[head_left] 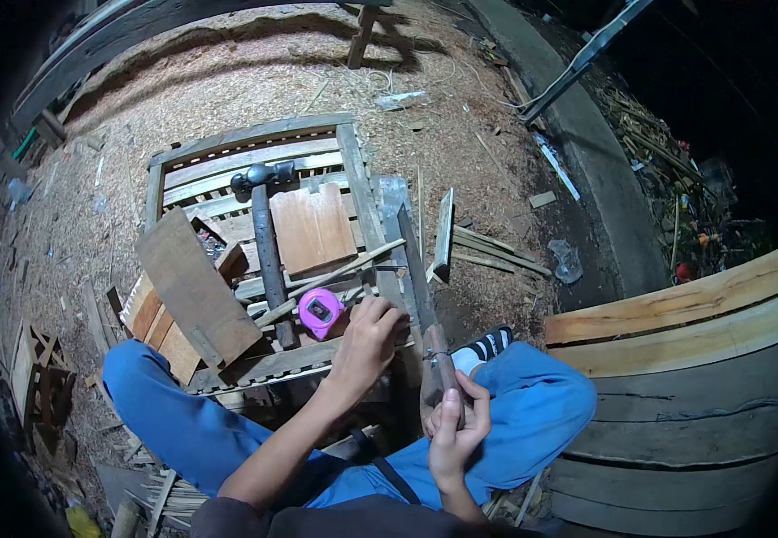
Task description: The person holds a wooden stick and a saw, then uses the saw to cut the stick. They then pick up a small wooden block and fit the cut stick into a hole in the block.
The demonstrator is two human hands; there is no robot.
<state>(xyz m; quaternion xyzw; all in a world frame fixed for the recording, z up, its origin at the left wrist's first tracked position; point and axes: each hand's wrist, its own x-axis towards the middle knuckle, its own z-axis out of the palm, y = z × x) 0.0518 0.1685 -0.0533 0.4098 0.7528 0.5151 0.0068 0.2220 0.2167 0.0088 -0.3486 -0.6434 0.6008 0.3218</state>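
My right hand (pixel 458 432) is closed around the wooden handle (pixel 443 369) of a long-bladed knife, which has a dark binding near its top. Its dark, narrow blade (pixel 417 273) points away from me along the right side of the slatted wooden frame (pixel 351 161). My left hand (pixel 369 334) has its fingers curled together beside a short wood block (pixel 391 291); what they pinch is hidden. Close to its left lies a pink tape measure (pixel 320 312). A hammer (pixel 269 242) with a dark handle rests across the slats.
A thin board (pixel 199 285) leans over the frame's left side, and a square wood panel (pixel 312 227) lies on the slats. Several sticks (pixel 496 251) are on the ground at right. A plank bench (pixel 676 394) stands at my right. Wood shavings (pixel 254 85) cover the ground.
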